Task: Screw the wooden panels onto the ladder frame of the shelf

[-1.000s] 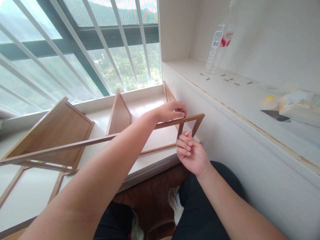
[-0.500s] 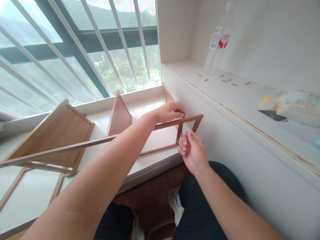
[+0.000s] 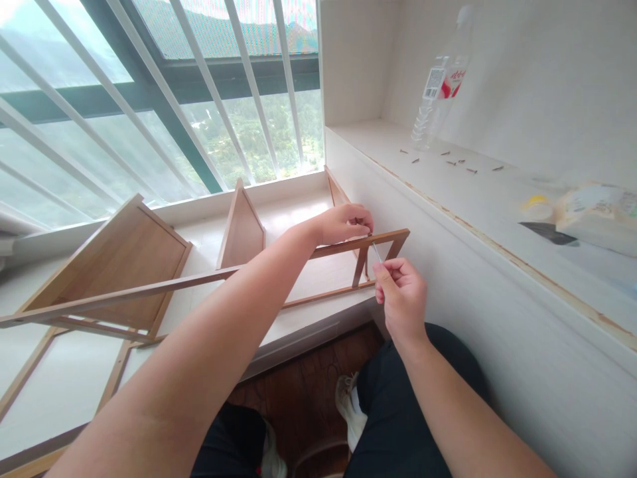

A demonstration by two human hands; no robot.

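A brown wooden shelf frame lies on its side across the white windowsill, its dividers standing up. My left hand grips the frame's top rail near its right corner. My right hand sits just below that corner, fingers pinched on a thin metal tool whose tip points up at the rail beside my left fingers. Which kind of tool it is I cannot tell.
A white ledge on the right carries several loose screws, a clear plastic bottle, and a plastic bag with a dark item. Window bars stand behind the sill. My legs and shoes are below on a dark floor.
My right hand has rotated and shifted slightly right, with its fingers now pinching the tool from the right side. My left hand and the frame stay put.
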